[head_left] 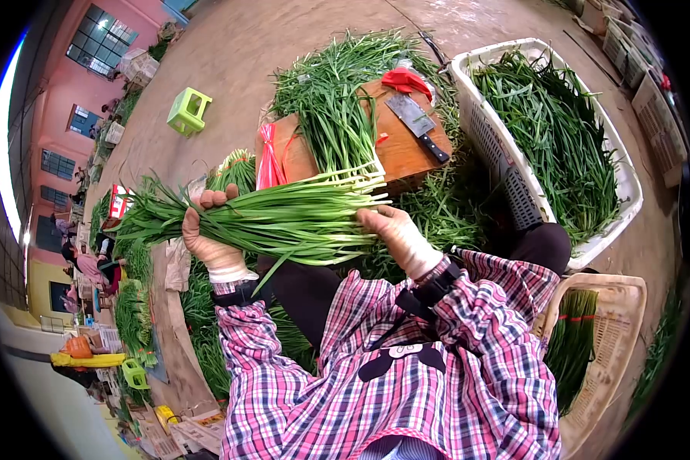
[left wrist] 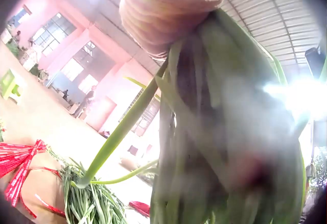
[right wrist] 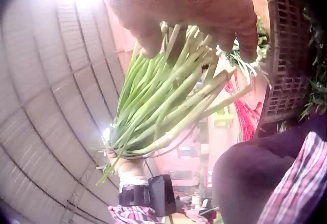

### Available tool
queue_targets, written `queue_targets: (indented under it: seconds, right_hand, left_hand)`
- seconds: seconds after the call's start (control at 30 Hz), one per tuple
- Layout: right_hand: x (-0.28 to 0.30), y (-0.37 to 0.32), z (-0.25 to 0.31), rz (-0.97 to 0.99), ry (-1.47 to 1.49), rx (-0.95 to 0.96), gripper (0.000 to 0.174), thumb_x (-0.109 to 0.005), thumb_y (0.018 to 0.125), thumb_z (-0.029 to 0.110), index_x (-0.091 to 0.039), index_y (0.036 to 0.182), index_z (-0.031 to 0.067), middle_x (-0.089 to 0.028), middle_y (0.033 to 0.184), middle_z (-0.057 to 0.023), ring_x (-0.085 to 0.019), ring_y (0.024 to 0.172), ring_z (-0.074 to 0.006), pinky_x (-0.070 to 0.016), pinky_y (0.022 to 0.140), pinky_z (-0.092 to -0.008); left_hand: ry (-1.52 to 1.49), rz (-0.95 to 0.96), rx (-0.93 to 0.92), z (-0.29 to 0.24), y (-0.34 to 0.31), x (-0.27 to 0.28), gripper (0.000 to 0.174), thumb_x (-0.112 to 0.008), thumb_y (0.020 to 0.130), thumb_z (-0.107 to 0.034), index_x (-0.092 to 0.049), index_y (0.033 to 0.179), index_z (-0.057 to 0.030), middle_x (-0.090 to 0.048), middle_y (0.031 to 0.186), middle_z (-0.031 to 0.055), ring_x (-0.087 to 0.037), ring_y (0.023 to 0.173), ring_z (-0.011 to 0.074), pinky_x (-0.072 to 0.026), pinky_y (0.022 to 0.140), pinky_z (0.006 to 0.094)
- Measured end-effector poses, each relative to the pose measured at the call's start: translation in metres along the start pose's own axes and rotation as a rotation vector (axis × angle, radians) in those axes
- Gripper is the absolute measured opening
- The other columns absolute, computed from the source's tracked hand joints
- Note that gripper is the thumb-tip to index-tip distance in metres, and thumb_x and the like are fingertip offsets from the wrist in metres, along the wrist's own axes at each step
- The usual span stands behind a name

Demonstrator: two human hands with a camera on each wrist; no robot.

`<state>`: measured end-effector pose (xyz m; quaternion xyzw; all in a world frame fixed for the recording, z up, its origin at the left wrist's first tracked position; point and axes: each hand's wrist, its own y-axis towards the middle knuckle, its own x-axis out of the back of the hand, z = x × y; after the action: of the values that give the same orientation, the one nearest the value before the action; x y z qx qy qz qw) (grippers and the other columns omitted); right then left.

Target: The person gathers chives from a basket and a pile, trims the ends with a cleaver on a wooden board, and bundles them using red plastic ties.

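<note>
Held level across my lap is a bundle of garlic chives (head_left: 299,222), leaves to the left and pale stem ends to the right. My left hand (head_left: 211,249) grips the leafy part, thumb on the near side and fingertips showing beyond. At the stem ends, my right hand (head_left: 402,241) holds the bundle with its thumb against the stalks; in the right wrist view its fingers (right wrist: 248,40) bend over the pale ends. More loose chives (head_left: 333,134) lie just beyond on a wooden board (head_left: 395,157). Blurred leaves (left wrist: 219,122) fill much of the left wrist view below the wrapped hand.
A cleaver (head_left: 412,116) lies on the board, with red ties (head_left: 268,157) at its left. A white plastic crate (head_left: 502,165) of greens stands at the right; another crate (head_left: 609,368) holds tied bundles. A green stool (head_left: 189,111) stands on the floor.
</note>
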<state>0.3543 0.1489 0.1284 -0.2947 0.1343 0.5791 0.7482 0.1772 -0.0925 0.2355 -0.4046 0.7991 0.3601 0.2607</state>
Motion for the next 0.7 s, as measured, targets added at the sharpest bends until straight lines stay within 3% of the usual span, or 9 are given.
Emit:
queue_targets:
  seconds: [0.13,0.2,0.23,0.27,0.33,0.37,0.5,0.6,0.7]
  right_hand:
    - [0.014,-0.009,-0.003,-0.049,0.223,0.007,0.048,-0.068,0.089,0.027,-0.059,0.126,-0.0027,-0.068,0.101,-0.0028,-0.059,0.097,-0.0126,-0.0432,0.093,-0.0270]
    - [0.046,-0.012,-0.007,0.062,-0.029,0.040,0.049,-0.067,0.089,0.028,-0.058,0.126,-0.0029,-0.065,0.102,-0.0021,-0.058,0.095,-0.0117,-0.0421,0.095,-0.0271]
    - [0.053,-0.020,0.003,0.019,-0.236,0.033,0.042,-0.067,0.088,0.023,-0.061,0.121,-0.0028,-0.066,0.099,-0.0005,-0.057,0.093,-0.0082,-0.0435,0.092,-0.0256]
    - [0.063,-0.019,-0.002,-0.050,-0.334,-0.029,0.033,-0.067,0.086,0.015,-0.066,0.114,-0.0002,-0.066,0.104,-0.0035,-0.059,0.097,-0.0117,-0.0461,0.091,-0.0284]
    - [0.073,-0.029,-0.002,-0.248,-1.106,0.413,0.028,-0.069,0.083,0.011,-0.068,0.109,0.0022,-0.066,0.112,-0.0067,-0.060,0.105,-0.0181,-0.0476,0.092,-0.0324]
    - [0.077,-0.030,0.001,-0.257,-1.129,0.430,0.026,-0.071,0.081,0.011,-0.069,0.106,0.0034,-0.064,0.119,-0.0085,-0.059,0.113,-0.0231,-0.0454,0.097,-0.0344]
    - [0.043,-0.031,0.015,-0.223,-0.696,0.384,0.032,-0.074,0.081,0.021,-0.070,0.109,0.0055,-0.062,0.124,-0.0113,-0.058,0.116,-0.0257,-0.0437,0.101,-0.0333]
    - [0.025,-0.018,0.018,-0.110,-0.434,0.124,0.038,-0.072,0.084,0.026,-0.067,0.113,0.0009,-0.063,0.121,-0.0100,-0.060,0.110,-0.0189,-0.0461,0.095,-0.0294]
    - [0.023,-0.003,0.000,-0.083,-0.288,0.096,0.038,-0.070,0.086,0.019,-0.064,0.118,-0.0005,-0.068,0.097,-0.0043,-0.060,0.088,-0.0098,-0.0476,0.081,-0.0231]
  left_hand:
    - [0.027,-0.027,-0.025,-0.008,0.001,0.004,0.021,-0.062,0.087,-0.021,-0.068,0.092,-0.0013,-0.068,0.093,0.0155,-0.062,0.092,0.0265,-0.0366,0.109,0.0528]
    - [0.065,-0.096,-0.065,-0.015,0.001,0.019,0.023,-0.062,0.088,-0.024,-0.066,0.091,-0.0020,-0.067,0.091,0.0140,-0.063,0.094,0.0285,-0.0381,0.107,0.0538]
    - [0.125,-0.140,-0.090,-0.017,0.000,0.022,0.021,-0.063,0.087,-0.024,-0.064,0.090,-0.0030,-0.067,0.091,0.0131,-0.063,0.092,0.0273,-0.0392,0.106,0.0536]
    - [0.184,-0.183,-0.115,-0.017,-0.001,0.024,0.021,-0.064,0.087,-0.025,-0.062,0.089,-0.0039,-0.066,0.090,0.0122,-0.063,0.090,0.0261,-0.0403,0.106,0.0534]
    - [0.149,-0.144,-0.076,-0.019,-0.004,0.025,0.025,-0.062,0.089,-0.027,-0.064,0.092,-0.0028,-0.067,0.094,0.0145,-0.062,0.097,0.0305,-0.0407,0.104,0.0539]
    - [0.108,-0.091,-0.063,-0.023,-0.003,0.043,0.028,-0.061,0.090,-0.029,-0.066,0.095,-0.0017,-0.068,0.098,0.0156,-0.061,0.103,0.0352,-0.0401,0.104,0.0547]
    - [0.070,-0.055,-0.051,-0.018,-0.003,0.048,0.031,-0.060,0.090,-0.030,-0.068,0.099,-0.0009,-0.068,0.100,0.0166,-0.060,0.108,0.0397,-0.0406,0.103,0.0549]
    - [0.155,-0.167,-0.099,-0.005,-0.004,0.018,0.021,-0.061,0.089,-0.025,-0.063,0.088,-0.0036,-0.067,0.090,0.0120,-0.065,0.089,0.0252,-0.0418,0.104,0.0528]
    - [0.158,-0.199,-0.087,-0.004,-0.004,0.015,0.023,-0.061,0.088,-0.025,-0.064,0.089,-0.0026,-0.067,0.090,0.0118,-0.064,0.088,0.0253,-0.0424,0.104,0.0526]
